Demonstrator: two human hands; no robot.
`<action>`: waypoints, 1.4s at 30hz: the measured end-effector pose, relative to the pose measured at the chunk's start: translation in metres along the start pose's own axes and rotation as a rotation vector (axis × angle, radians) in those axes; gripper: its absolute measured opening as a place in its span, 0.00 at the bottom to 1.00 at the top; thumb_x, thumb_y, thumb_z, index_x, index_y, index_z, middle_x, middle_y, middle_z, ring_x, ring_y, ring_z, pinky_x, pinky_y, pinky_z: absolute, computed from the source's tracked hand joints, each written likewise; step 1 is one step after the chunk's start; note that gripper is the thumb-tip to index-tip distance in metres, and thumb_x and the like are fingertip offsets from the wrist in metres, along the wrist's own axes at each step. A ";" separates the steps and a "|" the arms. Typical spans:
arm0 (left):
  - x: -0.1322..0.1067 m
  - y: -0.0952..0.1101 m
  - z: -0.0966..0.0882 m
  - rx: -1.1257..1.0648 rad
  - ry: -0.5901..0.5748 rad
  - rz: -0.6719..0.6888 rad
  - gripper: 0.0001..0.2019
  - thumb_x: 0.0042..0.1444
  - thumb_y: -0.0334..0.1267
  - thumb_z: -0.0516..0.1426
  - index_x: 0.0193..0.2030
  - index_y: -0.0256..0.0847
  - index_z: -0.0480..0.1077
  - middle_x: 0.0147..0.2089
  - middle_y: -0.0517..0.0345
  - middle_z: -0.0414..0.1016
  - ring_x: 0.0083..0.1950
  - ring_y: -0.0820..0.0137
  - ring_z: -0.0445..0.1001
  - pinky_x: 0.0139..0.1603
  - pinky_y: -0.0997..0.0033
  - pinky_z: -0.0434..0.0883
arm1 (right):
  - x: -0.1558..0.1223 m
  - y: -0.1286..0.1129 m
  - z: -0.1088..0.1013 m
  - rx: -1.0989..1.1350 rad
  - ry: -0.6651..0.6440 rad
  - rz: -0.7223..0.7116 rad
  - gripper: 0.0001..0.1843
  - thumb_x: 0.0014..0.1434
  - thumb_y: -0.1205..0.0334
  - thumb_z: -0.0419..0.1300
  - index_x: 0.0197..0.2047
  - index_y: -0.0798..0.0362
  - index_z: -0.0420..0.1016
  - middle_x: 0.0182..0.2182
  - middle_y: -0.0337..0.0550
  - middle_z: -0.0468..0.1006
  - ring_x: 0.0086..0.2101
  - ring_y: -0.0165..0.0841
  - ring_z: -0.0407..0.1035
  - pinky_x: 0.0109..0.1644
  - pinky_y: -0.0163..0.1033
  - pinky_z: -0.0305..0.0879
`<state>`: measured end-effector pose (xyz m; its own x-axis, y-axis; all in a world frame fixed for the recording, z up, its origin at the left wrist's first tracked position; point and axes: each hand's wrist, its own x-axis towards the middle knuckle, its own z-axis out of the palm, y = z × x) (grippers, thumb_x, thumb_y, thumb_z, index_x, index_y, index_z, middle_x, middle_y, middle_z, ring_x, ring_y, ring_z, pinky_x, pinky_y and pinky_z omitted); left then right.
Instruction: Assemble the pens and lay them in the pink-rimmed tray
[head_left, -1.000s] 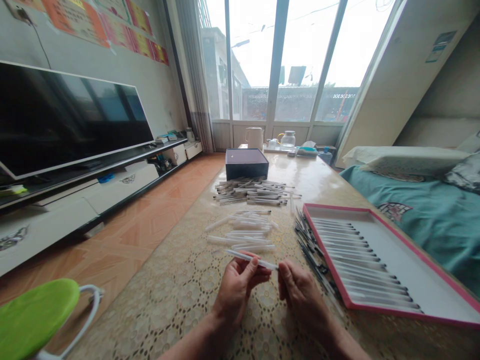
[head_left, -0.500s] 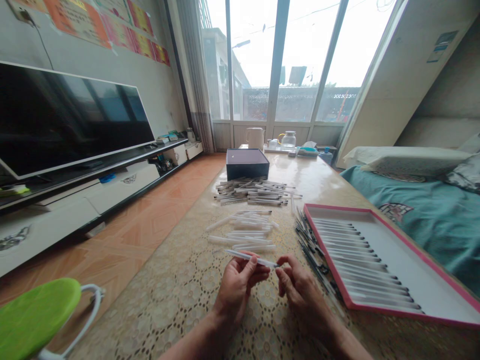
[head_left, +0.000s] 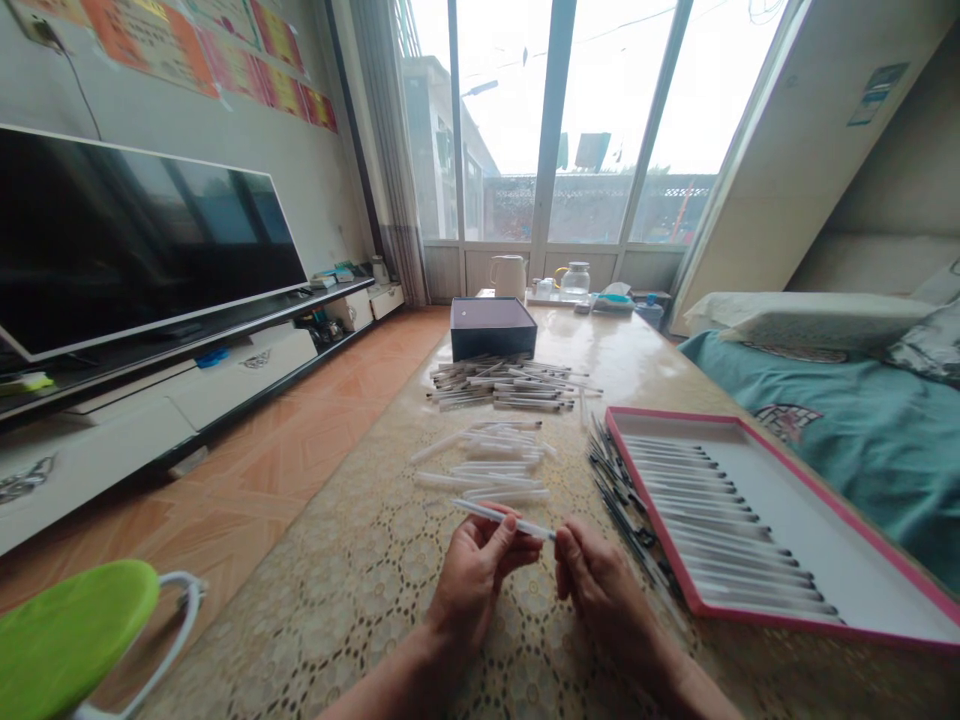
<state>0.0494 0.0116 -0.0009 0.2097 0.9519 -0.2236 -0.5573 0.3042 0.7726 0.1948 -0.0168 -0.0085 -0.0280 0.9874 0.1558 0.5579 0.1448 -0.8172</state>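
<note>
A slim pen with a translucent white barrel (head_left: 531, 527) is held above the patterned table, slanting slightly down to the right. My left hand (head_left: 472, 570) is closed round its middle, thumb on top. The fingers of my right hand (head_left: 600, 580) pinch the pen's right end and hide it. Just beyond my hands lie several loose clear barrels (head_left: 506, 468). Thin dark refills (head_left: 626, 510) are heaped to the right of my right hand. Beside them, a pink-edged tray (head_left: 694, 606) contains a row of pens (head_left: 739, 530) with dark ends.
Farther back, a pile of dark-ended pens (head_left: 514, 385) lies before a dark blue box (head_left: 493, 342). A kettle (head_left: 508, 275) and a glass jug (head_left: 576, 280) stand at the table's far end. A green stool (head_left: 82, 630) is at the lower left.
My right fingers have closed over the pen's right end, covering the dark tip that showed before. My left hand keeps its hold, almost unmoved.
</note>
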 end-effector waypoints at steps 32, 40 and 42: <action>0.005 0.000 -0.006 0.216 -0.115 0.036 0.09 0.46 0.38 0.63 0.32 0.36 0.72 0.27 0.56 0.77 0.30 0.70 0.74 0.35 0.71 0.70 | -0.001 -0.006 -0.005 0.044 0.056 -0.028 0.20 0.63 0.51 0.45 0.29 0.54 0.67 0.23 0.38 0.72 0.24 0.27 0.67 0.28 0.30 0.58; 0.008 0.003 -0.010 0.607 -0.103 0.274 0.10 0.46 0.39 0.62 0.36 0.39 0.73 0.29 0.56 0.74 0.29 0.69 0.71 0.30 0.72 0.67 | -0.003 -0.004 -0.008 0.018 0.041 -0.153 0.15 0.63 0.57 0.46 0.35 0.53 0.71 0.25 0.38 0.71 0.27 0.29 0.65 0.32 0.31 0.58; 0.010 0.007 -0.014 0.812 -0.040 0.440 0.08 0.48 0.38 0.59 0.37 0.42 0.75 0.35 0.53 0.75 0.36 0.64 0.72 0.38 0.67 0.68 | -0.001 -0.001 -0.011 0.030 0.125 -0.078 0.16 0.64 0.56 0.45 0.32 0.53 0.69 0.23 0.37 0.69 0.25 0.28 0.64 0.29 0.31 0.58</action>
<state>0.0364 0.0233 -0.0063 0.1490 0.9688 0.1979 0.1379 -0.2186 0.9660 0.2036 -0.0187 -0.0016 0.0343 0.9577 0.2857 0.5329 0.2243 -0.8159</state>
